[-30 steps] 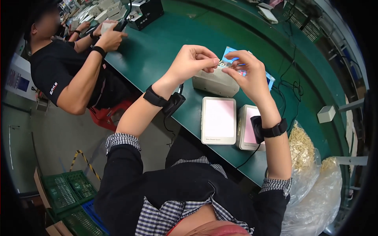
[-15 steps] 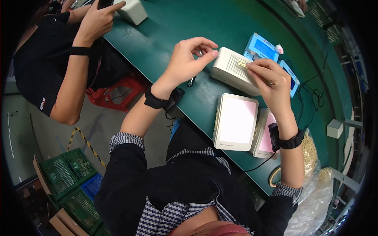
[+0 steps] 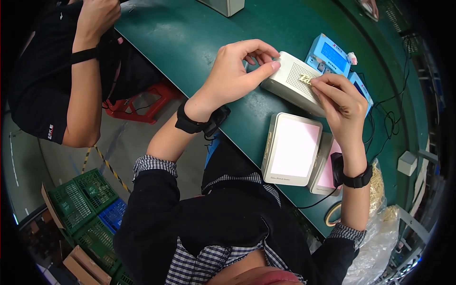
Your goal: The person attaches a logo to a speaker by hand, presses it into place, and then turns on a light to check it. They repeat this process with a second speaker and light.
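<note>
My right hand point(image 3: 343, 99) pinches the right end of a small gold script lettering piece point(image 3: 305, 79), which lies against the dotted grille of a cream box-shaped speaker point(image 3: 292, 95). My left hand point(image 3: 242, 71) is at the speaker's left end, fingers loosely curved and apart, with thumb and index fingertips at its edge. Closer to me are two more cream boxes: one with a white-pink front panel point(image 3: 294, 147) lies nearest, and another point(image 3: 325, 175) is partly hidden behind it and my right wrist.
Light-blue devices with screens point(image 3: 332, 54) stand behind the speaker, cables trailing right. A tape roll point(image 3: 334, 214) and clear bags with gold pieces point(image 3: 377, 237) are at the right. Another person's arm point(image 3: 85, 95) is at the left, above a red stool point(image 3: 142, 107). Green crates point(image 3: 71, 204) stand on the floor.
The view has shifted, so the table things appear slightly further right. Both hands keep about the same place on the speaker. The other person's hand has moved toward the upper left.
</note>
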Demonstrator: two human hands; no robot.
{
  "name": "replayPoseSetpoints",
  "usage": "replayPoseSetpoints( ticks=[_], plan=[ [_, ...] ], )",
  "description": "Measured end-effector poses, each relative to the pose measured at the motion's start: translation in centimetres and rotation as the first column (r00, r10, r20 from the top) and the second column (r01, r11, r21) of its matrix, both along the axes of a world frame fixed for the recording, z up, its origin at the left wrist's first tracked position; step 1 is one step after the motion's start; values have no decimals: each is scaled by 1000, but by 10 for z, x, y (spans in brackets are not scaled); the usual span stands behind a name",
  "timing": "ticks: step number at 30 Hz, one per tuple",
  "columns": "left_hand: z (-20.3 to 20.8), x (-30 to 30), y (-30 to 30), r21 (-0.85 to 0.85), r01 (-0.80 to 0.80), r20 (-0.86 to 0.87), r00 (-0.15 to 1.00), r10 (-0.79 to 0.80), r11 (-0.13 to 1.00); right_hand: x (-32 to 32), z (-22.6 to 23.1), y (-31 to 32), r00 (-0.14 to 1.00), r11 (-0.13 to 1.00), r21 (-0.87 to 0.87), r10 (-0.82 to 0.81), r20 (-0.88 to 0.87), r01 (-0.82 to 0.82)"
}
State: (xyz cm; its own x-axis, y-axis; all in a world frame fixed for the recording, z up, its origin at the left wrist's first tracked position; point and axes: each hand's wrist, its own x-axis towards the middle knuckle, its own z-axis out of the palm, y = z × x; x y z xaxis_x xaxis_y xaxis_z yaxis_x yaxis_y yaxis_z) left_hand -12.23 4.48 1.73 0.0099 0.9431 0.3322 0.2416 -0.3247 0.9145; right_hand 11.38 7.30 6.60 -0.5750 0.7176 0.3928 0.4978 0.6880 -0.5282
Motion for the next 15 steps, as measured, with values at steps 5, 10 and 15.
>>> replayPoseSetpoints(
  ticks=[5,10,15],
  plan=[
    [1,4,1,46,-26,-13,1000,27,999,0,0,-1,1000,1000,12,12,2,-13],
    [5,7,1,77,-36,-12,999,37,996,1,5,3,995,989,124,65,76,-74],
    [19,10,-6,148,-60,-118,990,78,987,-2,11,-2,989,973,184,122,89,-136]
  ],
)
